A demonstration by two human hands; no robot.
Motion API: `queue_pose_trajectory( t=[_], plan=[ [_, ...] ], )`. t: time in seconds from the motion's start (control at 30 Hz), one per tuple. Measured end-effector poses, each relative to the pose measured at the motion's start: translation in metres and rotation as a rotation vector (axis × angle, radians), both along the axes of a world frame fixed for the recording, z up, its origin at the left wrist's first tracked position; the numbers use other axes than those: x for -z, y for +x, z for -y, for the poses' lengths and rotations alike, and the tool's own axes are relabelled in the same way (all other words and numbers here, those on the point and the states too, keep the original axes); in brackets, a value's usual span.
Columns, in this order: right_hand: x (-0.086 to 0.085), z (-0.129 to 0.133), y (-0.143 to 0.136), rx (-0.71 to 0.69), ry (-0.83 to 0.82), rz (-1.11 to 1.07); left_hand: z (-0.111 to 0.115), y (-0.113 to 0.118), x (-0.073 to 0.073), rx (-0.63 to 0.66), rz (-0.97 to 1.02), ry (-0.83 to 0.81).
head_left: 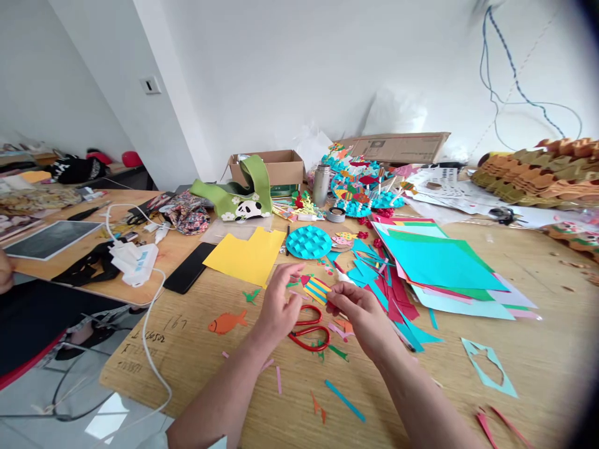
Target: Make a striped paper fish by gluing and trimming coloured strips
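A small paper fish (317,289) with yellow and blue stripes and a red head is pinched at its right end between the thumb and fingers of my right hand (352,305). Just left of the fish, my left hand (281,299) has its thumb and fingers apart, with nothing between them. Red-handled scissors (311,337) lie on the table below and between both hands. An orange paper fish (227,322) lies flat to the left of my left wrist. Beyond the hands sits a round blue woven paper piece (309,242).
Yellow paper (248,252) and a black phone (189,268) lie left; stacked coloured sheets (449,265) lie right. Paper scraps surround the hands. A steel bottle (321,185), cardboard box (276,169) and green panda bag (248,196) stand behind. A white cable (148,349) hangs at left.
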State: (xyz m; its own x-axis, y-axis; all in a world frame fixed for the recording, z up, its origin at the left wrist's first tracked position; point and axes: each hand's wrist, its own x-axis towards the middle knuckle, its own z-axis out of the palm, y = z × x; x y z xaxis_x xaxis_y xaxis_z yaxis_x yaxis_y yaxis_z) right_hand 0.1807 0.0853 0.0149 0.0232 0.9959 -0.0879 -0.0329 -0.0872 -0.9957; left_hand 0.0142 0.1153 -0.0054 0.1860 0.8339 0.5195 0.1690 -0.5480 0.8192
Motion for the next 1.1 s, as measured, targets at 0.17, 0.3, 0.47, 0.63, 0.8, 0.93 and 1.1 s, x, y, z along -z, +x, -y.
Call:
queue_pose_trajectory(
  t=[0.17, 0.3, 0.47, 0.63, 0.8, 0.93, 1.1],
  plan=[
    [-0.002, 0.001, 0.000, -0.021, 0.074, 0.113, -0.005, -0.001, -0.004, 0.152, 0.443, -0.573],
    [-0.001, 0.002, -0.003, -0.071, 0.124, 0.213, -0.001, 0.003, -0.009, 0.269, 0.447, -0.740],
    [-0.002, 0.003, -0.003, -0.097, 0.117, 0.291, 0.001, 0.006, -0.010, 0.235, 0.449, -0.766],
    [-0.007, 0.004, -0.002, -0.058, 0.098, 0.241, 0.000, 0.006, -0.008, 0.179, 0.422, -0.721],
    [-0.003, 0.003, -0.004, -0.055, 0.066, 0.244, 0.001, 0.006, -0.006, 0.141, 0.334, -0.632],
    [0.003, 0.001, -0.003, -0.056, 0.081, 0.251, 0.002, 0.006, -0.004, 0.141, 0.294, -0.628],
    [0.006, 0.000, -0.003, -0.054, 0.089, 0.271, 0.003, 0.007, -0.008, 0.151, 0.297, -0.658]
  ],
)
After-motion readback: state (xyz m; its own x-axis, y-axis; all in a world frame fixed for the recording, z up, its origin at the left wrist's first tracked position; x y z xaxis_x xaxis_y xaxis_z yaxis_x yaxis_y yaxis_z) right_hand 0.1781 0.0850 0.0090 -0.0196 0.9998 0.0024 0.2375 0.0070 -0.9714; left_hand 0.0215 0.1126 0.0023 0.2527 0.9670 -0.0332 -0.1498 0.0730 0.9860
